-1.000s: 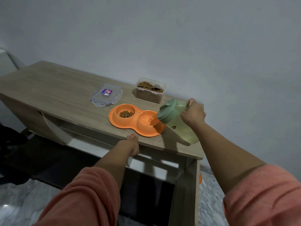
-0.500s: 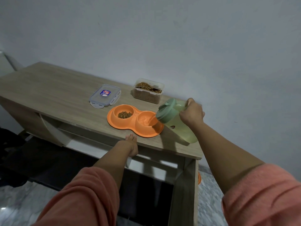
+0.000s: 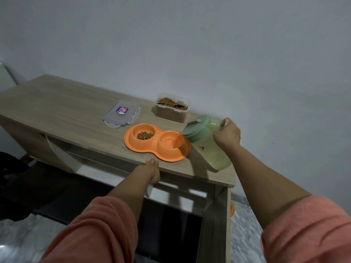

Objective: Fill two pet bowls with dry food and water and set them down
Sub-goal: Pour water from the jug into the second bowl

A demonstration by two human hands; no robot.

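Observation:
An orange double pet bowl (image 3: pixel 133 144) lies near the front edge of the wooden table (image 3: pixel 62 111). Its left cup holds brown dry food (image 3: pixel 144 135); its right cup (image 3: pixel 168 142) has water in it. My right hand (image 3: pixel 227 134) grips the handle of a pale green jug (image 3: pixel 207 141), tilted to the left, with a thin stream of water running from its spout into the right cup. My left hand (image 3: pixel 152 170) rests on the table's front edge just below the bowl, fingers flat, holding nothing.
A clear tub of dry food (image 3: pixel 171 110) with a spoon in it stands behind the bowl near the wall. Its clip-on lid (image 3: pixel 122 113) lies flat to the left. The table's right end is just past the jug. Below are an open shelf and marble floor.
The jug stays tilted and water keeps running into the right cup. Both hands hold almost the same places; only the camera has shifted slightly.

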